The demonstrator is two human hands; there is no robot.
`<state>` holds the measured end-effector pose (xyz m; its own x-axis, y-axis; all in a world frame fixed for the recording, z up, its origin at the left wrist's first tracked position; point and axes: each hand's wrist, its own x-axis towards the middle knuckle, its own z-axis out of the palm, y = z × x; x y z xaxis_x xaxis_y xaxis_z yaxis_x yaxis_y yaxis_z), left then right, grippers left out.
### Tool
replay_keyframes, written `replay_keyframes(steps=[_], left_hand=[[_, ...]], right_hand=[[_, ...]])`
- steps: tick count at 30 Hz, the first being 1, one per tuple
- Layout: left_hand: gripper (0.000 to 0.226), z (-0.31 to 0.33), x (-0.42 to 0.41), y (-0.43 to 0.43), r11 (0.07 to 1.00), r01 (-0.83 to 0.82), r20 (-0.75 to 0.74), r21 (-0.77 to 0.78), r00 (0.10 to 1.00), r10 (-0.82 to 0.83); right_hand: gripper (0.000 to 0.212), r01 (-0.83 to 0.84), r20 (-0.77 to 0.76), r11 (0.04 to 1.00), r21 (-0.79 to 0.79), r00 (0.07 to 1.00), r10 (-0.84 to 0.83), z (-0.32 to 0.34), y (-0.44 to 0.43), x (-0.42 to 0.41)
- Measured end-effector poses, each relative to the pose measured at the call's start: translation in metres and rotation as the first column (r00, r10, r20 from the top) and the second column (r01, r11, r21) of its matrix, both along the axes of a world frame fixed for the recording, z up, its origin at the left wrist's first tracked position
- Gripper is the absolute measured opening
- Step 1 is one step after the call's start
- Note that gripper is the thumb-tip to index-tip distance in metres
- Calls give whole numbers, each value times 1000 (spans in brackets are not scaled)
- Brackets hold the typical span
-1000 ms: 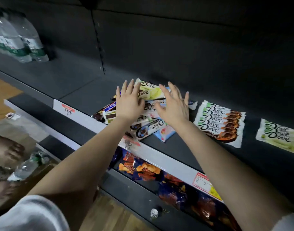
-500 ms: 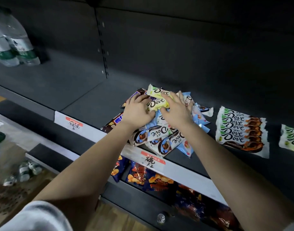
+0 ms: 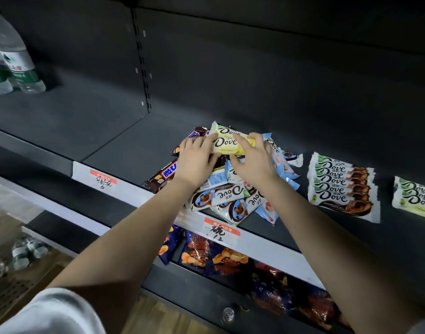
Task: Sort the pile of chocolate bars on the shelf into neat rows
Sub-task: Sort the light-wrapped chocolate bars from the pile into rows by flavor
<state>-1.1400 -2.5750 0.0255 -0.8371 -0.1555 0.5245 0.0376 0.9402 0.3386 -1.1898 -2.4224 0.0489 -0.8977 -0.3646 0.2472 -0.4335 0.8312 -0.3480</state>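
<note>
Chocolate bars in a loose, overlapping pile [image 3: 228, 189] lie on a dark grey metal shelf [image 3: 124, 145], near its front edge and roughly at the centre of the view. The pile mixes white wrappers printed "Dove", pale blue wrappers and dark brown Snickers bars [image 3: 162, 175], all pointing different ways. On top sits a pale yellow and white Dove bar [image 3: 227, 142], gripped at both ends: the left hand [image 3: 197, 160] has its fingers curled around the bar's left end, and the right hand [image 3: 253, 161] pinches the right end between thumb and fingers. Both bare forearms reach in from the lower edge of the view, and a white sleeve [image 3: 55, 312] shows at the bottom left. To the right of the pile, apart from it, a tidy overlapping row of white and brown Dove bars [image 3: 342, 184] lies flat on the shelf. Farther right, at the frame's edge, is a second neat row of white and green Dove bars [image 3: 415, 196]. White price strips with red tags [image 3: 103, 180] run along the shelf front. Clear plastic water bottles with green labels [image 3: 14, 61] stand at the far left of the shelf. Below, a lower shelf holds dark blue snack bags [image 3: 206, 254].
</note>
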Motion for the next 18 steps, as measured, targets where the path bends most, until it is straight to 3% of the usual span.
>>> replay_keyframes(steps=[8,11,14,18], left_hand=[[46,22,7,4,996,-36,-81,-80,996,30],[44,32,6,19,995,-27,-94,-95,995,18],[45,38,3,36,1000,14,-79,-25,997,-16],[47,47,4,52,983,77,-122,167,991,-57]], right_hand=[[67,-23,-181,999,32,983,29,8,9,7],[63,-96,-234,995,24,967,99,10,17,7],[51,-149,-210,986,71,964,161,13,27,9],[56,-88,-179,993,74,979,100,16,50,4]])
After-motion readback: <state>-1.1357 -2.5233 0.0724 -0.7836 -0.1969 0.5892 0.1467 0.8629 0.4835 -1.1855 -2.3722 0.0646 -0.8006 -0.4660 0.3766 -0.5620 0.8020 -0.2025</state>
